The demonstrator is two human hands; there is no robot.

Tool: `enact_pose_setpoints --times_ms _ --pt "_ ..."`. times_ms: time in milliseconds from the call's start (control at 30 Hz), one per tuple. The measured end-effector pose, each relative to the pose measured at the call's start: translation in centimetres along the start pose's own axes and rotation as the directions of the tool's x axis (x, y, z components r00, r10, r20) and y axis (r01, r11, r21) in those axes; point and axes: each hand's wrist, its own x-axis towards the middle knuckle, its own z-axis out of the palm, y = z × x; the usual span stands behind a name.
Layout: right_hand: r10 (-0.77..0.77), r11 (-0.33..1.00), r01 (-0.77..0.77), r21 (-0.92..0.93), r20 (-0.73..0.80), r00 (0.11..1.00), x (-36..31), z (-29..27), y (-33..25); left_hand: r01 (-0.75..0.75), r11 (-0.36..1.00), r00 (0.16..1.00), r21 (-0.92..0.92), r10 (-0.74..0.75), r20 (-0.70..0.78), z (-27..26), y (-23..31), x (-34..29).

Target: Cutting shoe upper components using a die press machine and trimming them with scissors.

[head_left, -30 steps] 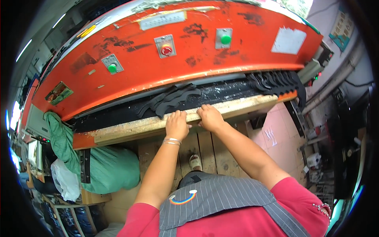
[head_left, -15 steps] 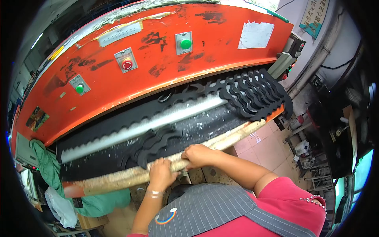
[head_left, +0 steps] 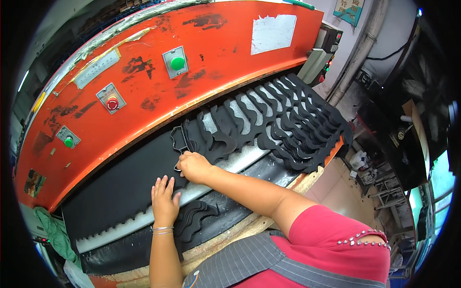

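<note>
A black foam sheet (head_left: 120,185) with a scalloped front edge lies on the press bed under the red beam. My right hand (head_left: 194,167) is closed on the near end of a thin wavy metal cutting die (head_left: 179,140), which stands on the sheet. To its left, my left hand (head_left: 164,204) rests with fingers spread at the sheet's front edge. Right of the die, the sheet is cut into wavy strips (head_left: 249,115) with pale gaps between them. A small stack of wavy black pieces (head_left: 194,216) lies in front of the left hand's wrist, on the black front band.
The red press beam (head_left: 144,72) spans the far side, with green buttons (head_left: 177,63) and a red stop button (head_left: 112,102). A worn padded rail (head_left: 230,236) edges the bed near me. Control boxes (head_left: 319,57) stand at the right end. Green cloth (head_left: 55,235) hangs at left.
Both hands have left the front rail and reached over the bed. My right hand has taken hold of the cutting die. More of the black sheet shows in front of the beam. The view has shifted right.
</note>
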Motion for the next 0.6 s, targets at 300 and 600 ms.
enact_pose_setpoints --times_ms 300,600 --pt "-0.082 0.975 0.106 0.197 -0.129 0.988 -0.1 2.3 1.2 0.002 0.993 0.993 0.118 0.012 -0.117 2.9 -1.4 -0.6" --pt "0.129 0.884 -0.104 0.456 -0.025 0.991 4.6 -10.4 1.5 0.132 0.991 0.991 -0.033 -0.132 -0.010 2.3 -3.5 -0.6"
